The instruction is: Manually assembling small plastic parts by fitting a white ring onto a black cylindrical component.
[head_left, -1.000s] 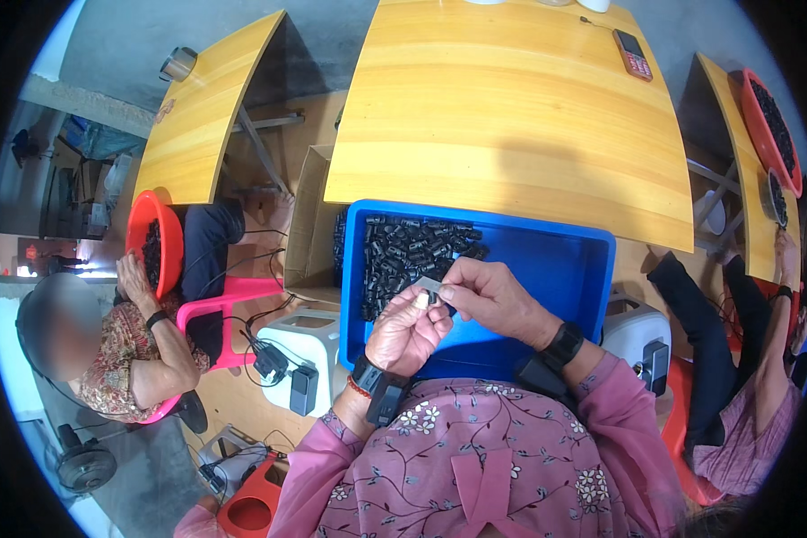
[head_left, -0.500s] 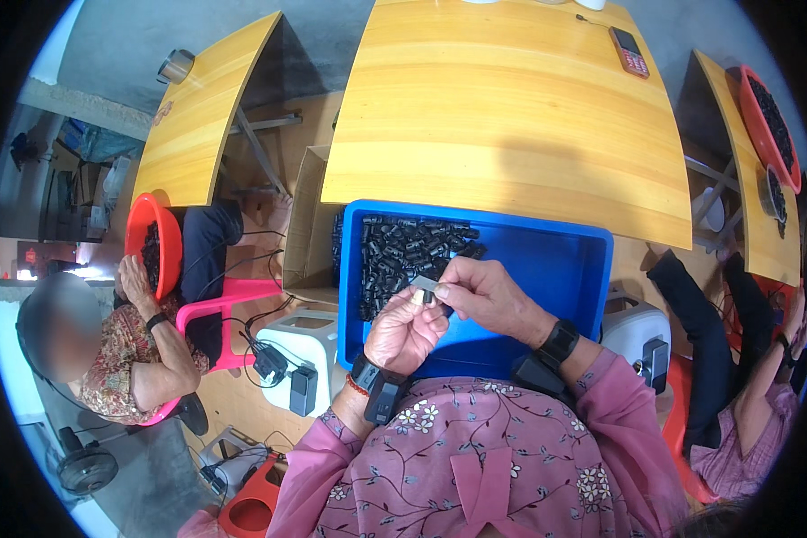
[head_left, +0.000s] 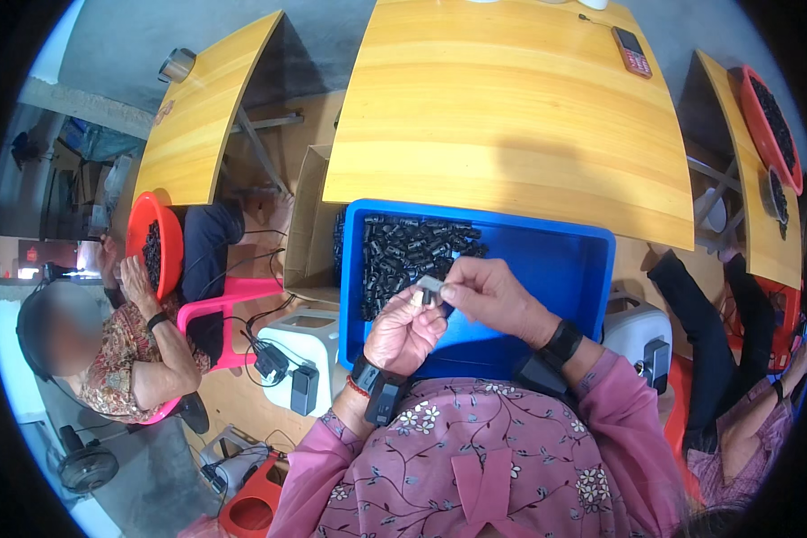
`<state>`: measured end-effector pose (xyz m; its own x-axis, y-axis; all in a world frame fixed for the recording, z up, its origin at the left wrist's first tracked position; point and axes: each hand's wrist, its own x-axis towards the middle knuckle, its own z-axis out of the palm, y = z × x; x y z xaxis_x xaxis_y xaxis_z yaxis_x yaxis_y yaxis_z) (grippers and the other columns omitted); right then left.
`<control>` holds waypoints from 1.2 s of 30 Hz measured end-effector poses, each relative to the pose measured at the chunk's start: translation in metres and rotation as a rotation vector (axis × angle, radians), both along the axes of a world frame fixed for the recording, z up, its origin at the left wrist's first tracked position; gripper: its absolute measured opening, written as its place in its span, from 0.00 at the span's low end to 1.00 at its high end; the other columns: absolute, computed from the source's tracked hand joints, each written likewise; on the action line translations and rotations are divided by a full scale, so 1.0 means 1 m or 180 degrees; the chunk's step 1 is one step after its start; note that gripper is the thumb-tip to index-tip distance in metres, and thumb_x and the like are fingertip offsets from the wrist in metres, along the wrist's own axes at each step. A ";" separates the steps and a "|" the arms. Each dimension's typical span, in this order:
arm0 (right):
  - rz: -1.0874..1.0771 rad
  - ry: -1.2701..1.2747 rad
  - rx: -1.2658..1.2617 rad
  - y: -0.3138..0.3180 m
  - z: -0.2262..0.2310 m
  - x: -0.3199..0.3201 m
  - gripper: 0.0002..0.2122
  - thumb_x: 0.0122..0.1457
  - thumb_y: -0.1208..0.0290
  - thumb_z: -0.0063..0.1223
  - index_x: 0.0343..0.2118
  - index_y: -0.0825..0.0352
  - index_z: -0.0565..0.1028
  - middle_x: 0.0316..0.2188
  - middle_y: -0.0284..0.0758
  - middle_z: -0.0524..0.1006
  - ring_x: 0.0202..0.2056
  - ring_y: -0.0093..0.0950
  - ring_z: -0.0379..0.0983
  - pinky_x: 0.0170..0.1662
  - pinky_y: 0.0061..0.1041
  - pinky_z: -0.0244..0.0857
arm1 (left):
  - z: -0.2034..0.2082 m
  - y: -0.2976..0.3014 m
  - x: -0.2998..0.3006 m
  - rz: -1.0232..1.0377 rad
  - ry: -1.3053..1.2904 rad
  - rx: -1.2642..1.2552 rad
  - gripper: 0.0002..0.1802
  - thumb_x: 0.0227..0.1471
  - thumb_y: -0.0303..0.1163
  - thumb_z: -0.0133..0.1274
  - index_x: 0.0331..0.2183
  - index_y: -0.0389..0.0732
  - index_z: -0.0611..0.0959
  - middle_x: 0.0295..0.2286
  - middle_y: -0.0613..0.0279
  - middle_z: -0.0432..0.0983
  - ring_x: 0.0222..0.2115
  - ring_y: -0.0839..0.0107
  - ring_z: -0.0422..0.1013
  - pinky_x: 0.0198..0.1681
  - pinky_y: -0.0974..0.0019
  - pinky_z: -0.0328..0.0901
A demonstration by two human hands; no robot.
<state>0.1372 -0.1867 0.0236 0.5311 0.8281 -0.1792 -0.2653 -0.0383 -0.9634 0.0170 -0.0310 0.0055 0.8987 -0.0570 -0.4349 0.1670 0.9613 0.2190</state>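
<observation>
Near the middle of the frame, the person's left hand (head_left: 403,334) has its thumb and fingers closed around a small black part (head_left: 429,299), while the right hand (head_left: 491,294) pinches a thin, flat grey piece (head_left: 429,283) at the top of it. Both hands are above a deep, rectangular blue plastic tray (head_left: 556,287), with a heap of small black parts (head_left: 399,260) in its left half. The likeliest trouble, I judge, is a slip: the grips are by fingertips alone, so a sudden push could send the grey piece against the left thumb (its pale covering (head_left: 417,300) may give some protection, and whether the piece is sharp I cannot tell). A loosened black part might be lost among its look-alikes. As for room, the blue floor showing right of the heap gives the right hand space to move, but the far rim sits close to a yellow wooden table (head_left: 511,99), and the left wrist is near the lower-left rim.
</observation>
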 end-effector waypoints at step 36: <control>-0.0138 0.0052 0.0068 0.006 -0.004 0.001 0.08 0.61 0.69 0.53 0.27 0.67 0.73 0.21 0.21 0.68 0.24 0.10 0.59 0.25 0.15 0.55 | 0.004 0.002 0.004 -0.0018 0.0112 0.0117 0.08 0.57 0.30 0.53 0.34 0.35 0.77 0.26 0.67 0.70 0.23 0.78 0.60 0.29 0.72 0.59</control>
<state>0.1385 -0.1805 0.0195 0.5636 0.8082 -0.1707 -0.2821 -0.0059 -0.9594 0.0213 -0.0288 0.0098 0.8824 -0.0455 -0.4683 0.1808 0.9517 0.2481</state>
